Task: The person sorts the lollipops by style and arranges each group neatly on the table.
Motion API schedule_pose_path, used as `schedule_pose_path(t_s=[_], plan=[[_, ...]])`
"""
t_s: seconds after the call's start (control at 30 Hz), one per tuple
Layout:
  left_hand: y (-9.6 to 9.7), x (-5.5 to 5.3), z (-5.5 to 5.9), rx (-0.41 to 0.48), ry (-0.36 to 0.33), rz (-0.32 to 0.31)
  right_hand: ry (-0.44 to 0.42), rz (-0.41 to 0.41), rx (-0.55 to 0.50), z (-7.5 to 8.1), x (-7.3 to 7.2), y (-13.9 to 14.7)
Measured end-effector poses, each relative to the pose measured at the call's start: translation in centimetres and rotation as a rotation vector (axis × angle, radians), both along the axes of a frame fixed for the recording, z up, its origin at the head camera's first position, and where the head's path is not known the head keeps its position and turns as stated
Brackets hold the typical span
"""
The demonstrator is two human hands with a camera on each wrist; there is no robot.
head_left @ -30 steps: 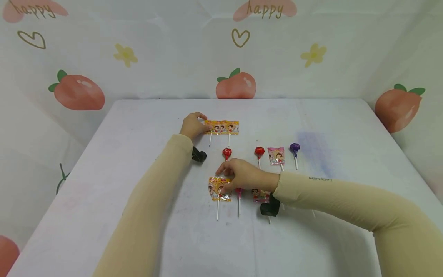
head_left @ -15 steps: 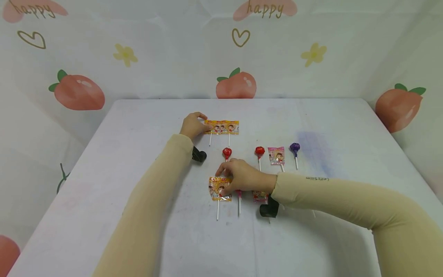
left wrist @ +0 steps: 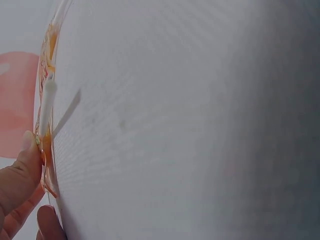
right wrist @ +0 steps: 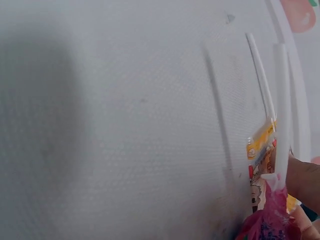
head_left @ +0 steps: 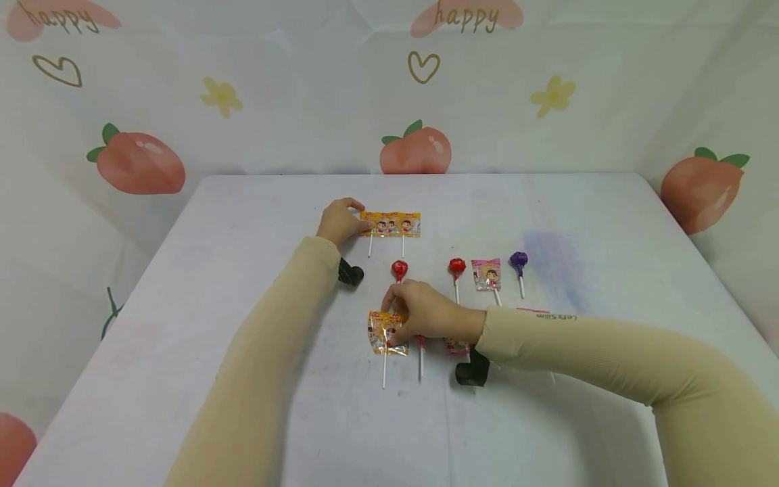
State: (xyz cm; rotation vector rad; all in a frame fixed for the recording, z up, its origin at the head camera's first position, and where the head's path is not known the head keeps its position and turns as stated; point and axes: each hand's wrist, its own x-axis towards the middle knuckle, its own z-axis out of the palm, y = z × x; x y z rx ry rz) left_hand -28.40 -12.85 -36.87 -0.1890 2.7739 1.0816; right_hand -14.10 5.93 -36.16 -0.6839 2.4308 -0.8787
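At the far middle of the table my left hand (head_left: 341, 220) pinches the left end of a pair of orange-wrapped lollipops (head_left: 402, 224) lying side by side, sticks toward me. The left wrist view shows the thumb (left wrist: 28, 150) on the wrapper and a white stick (left wrist: 47, 105) beyond it. Nearer to me, my right hand (head_left: 435, 312) pinches another orange-wrapped lollipop (head_left: 379, 331) by thumb and fingers, its stick also toward me. A pink-wrapped lollipop (right wrist: 272, 215) lies beside that hand. A red lollipop (head_left: 399, 268) sits just behind it, its stick partly hidden.
Right of centre lie a red lollipop (head_left: 456, 266), a pink square-wrapped lollipop (head_left: 486, 274) and a purple lollipop (head_left: 518, 260). The right forearm partly covers a red-and-pink wrapped lollipop (head_left: 456, 345). A bluish stain (head_left: 556, 270) marks the white table (head_left: 201, 297); a printed cloth hangs behind.
Both hands stay at the same lollipops. The right wrist and sleeve have shifted very slightly left.
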Motion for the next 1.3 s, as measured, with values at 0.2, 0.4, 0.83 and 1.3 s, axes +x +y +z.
schedule_pose_path(t_s=[0.2, 0.4, 0.83, 1.3], plan=[[0.0, 0.0, 0.1, -0.002, -0.005, 0.000, -0.046, -0.016, -0.015, 0.3, 0.1, 0.2], [0.0, 0.1, 0.1, -0.001, -0.008, 0.003, -0.096, -0.029, -0.028, 0.5, 0.1, 0.4], [0.0, 0.2, 0.1, 0.008, 0.007, -0.007, -0.139, -0.029, -0.040, 0.7, 0.0, 0.8], [-0.2, 0.1, 0.1, 0.013, 0.000, -0.015, -0.128, -0.006, -0.153, 1.4, -0.4, 1.2]])
